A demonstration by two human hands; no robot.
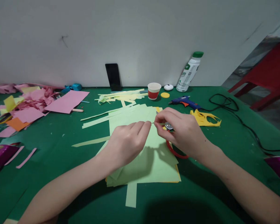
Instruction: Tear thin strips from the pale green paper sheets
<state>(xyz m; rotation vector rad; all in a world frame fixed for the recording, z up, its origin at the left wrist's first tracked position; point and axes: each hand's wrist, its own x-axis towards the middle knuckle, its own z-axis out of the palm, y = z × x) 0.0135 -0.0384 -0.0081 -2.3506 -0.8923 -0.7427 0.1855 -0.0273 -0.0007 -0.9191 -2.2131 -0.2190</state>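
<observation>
Fingertips pinched, my left hand point(128, 141) and my right hand point(185, 129) meet over a stack of light green paper sheets point(161, 174). Between them a thin, small light green paper strip point(152, 123) shows; most of it is hidden by the fingers. Partly under my right hand lie scissors with red handles point(177, 154), their metal pivot just visible. Cut green paper strips point(95, 122) stick out to the left of the stack, and one wider strip point(131, 196) extends from its near edge. Yellow-orange paper edges peek out beneath.
Along the wall stand a phone point(113, 77), paper cup point(153, 92), white case point(168, 87) and leaning bottle point(189, 73). A blue glue gun point(185, 101) trails a black cord right, near yellow paper scraps point(204, 119). Pink paper scraps point(35, 101) pile up left.
</observation>
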